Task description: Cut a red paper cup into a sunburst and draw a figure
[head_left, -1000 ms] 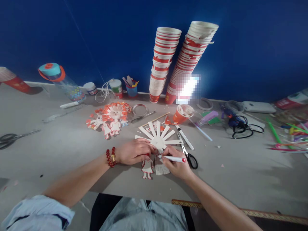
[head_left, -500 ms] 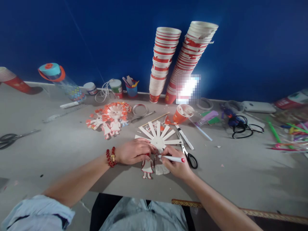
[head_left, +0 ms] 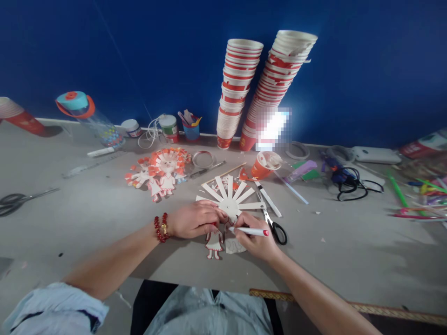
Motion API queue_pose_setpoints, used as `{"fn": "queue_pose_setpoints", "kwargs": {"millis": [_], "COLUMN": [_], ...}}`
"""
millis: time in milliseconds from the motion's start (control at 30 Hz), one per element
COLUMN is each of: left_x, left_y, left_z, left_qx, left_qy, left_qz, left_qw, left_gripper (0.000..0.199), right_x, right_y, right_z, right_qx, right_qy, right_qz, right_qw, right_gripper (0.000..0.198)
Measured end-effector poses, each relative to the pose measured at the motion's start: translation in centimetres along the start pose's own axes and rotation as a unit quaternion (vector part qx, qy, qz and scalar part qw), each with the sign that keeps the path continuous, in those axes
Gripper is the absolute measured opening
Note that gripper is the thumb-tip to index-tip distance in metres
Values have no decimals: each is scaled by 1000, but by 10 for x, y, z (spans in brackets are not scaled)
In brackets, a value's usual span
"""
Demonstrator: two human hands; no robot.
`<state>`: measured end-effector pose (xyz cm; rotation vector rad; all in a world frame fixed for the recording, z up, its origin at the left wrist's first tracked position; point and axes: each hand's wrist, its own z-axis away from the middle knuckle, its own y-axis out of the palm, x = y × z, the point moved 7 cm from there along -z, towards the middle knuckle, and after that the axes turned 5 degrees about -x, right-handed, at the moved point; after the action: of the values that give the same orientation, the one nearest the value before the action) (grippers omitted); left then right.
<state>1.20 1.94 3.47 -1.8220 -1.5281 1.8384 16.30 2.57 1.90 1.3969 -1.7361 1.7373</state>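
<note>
A white marker with a red end (head_left: pixel 256 231) is pinched in my right hand (head_left: pixel 256 235), its tip on a white paper piece (head_left: pixel 234 245) that bears drawn outlines. This piece joins a white paper cup cut into a fan of strips (head_left: pixel 228 204). My left hand (head_left: pixel 197 219) lies with its fingers stretched over the paper's left side, pressing it down. Just below my left fingers is a paper doll in a red-edged dress (head_left: pixel 213 242), its head covered by them. Black-handled scissors (head_left: pixel 277 230) lie right of the fan, partly behind my right hand.
Finished-looking paper dolls with orange fringes (head_left: pixel 165 167) lie left of centre. Two tall stacks of paper cups (head_left: pixel 237 88) lean at the blue wall. An orange cup of scraps (head_left: pixel 266 164), a white pen (head_left: pixel 268 199), a water bottle (head_left: pixel 92 118) and other scissors (head_left: pixel 21 201) are around.
The marker has shifted very slightly within the same spot on the paper, its rear end a little lower. My left hand has stayed in place.
</note>
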Motion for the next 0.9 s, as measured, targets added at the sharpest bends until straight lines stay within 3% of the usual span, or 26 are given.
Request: {"fn": "queue_pose_setpoints", "kwargs": {"millis": [533,900], "left_x": [1,1], "left_y": [1,0], "left_z": [1,1], "left_qx": [2,5], "left_qy": [1,-8], "left_qz": [4,-4], "left_qw": [1000,1000], "left_gripper": [22,22], "right_x": [6,-3], "right_y": [1,-4], "right_z": [1,2], "right_qx": [18,-27], "right_qy": [-36,18], "right_qz": [6,-17], "right_qw": [999,999], "right_gripper": [8,9]}}
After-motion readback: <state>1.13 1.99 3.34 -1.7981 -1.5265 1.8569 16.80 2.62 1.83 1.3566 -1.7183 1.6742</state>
